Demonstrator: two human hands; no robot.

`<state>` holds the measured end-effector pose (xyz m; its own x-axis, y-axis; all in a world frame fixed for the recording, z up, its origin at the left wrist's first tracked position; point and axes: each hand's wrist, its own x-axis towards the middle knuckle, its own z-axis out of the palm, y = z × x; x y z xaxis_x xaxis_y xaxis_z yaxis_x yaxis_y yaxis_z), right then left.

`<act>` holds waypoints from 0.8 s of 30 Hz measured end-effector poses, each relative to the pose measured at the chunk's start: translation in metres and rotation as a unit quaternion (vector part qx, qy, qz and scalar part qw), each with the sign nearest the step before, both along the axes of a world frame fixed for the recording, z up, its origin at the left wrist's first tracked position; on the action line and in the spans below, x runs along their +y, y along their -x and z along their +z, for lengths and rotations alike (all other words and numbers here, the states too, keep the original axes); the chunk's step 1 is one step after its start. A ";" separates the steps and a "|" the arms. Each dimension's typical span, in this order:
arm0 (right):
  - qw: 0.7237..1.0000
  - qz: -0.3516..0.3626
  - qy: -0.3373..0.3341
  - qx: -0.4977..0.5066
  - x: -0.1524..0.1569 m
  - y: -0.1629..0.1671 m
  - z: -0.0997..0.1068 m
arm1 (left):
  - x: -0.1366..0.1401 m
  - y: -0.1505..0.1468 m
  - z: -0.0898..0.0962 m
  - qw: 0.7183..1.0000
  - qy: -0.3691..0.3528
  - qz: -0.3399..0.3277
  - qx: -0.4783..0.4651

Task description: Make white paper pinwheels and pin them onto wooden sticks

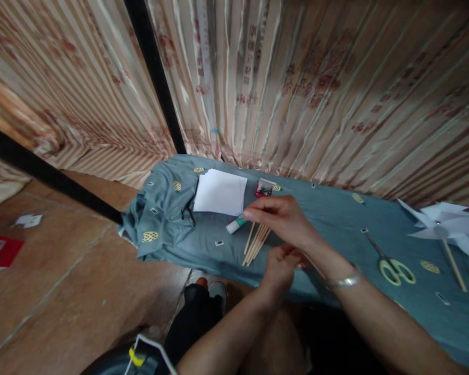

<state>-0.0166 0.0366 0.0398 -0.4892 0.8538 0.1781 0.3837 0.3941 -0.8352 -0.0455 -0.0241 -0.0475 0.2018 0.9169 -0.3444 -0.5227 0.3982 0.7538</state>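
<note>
My left hand [279, 268] is closed low at the front edge of the bed-like surface. What looks like a thin wooden stick [315, 266] runs from its fingers under my right forearm, mostly hidden. Above it, my right hand [285, 219] has thumb and fingers pinched together; anything between them is too small to make out. Just past those fingertips lies a white and green glue stick [236, 224]. Several loose wooden sticks [256, 245] lie beside it, partly covered by my right hand. Behind them are a small red box of metal pins [264, 188] and a stack of white paper [221, 192].
Green-handled scissors [393, 268] lie at the right, beside white paper pinwheels [440, 224] on sticks. A grey-green cloth [320, 208] covers the surface, bunched at its left end. Black poles [160, 78] and a striped curtain [297, 104] stand behind. A red packet [2, 250] lies on the floor.
</note>
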 end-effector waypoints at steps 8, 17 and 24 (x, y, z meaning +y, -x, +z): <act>0.892 0.090 -0.198 -0.395 0.081 0.072 -0.064 | -0.017 -0.018 -0.002 0.999 0.028 -0.015 -0.044; 0.895 0.073 -0.161 -0.410 0.080 0.070 -0.060 | -0.024 -0.017 0.004 0.997 0.026 -0.013 -0.067; 0.930 0.011 -0.123 -0.347 0.093 0.071 -0.061 | -0.022 -0.015 0.005 0.998 0.014 -0.008 -0.066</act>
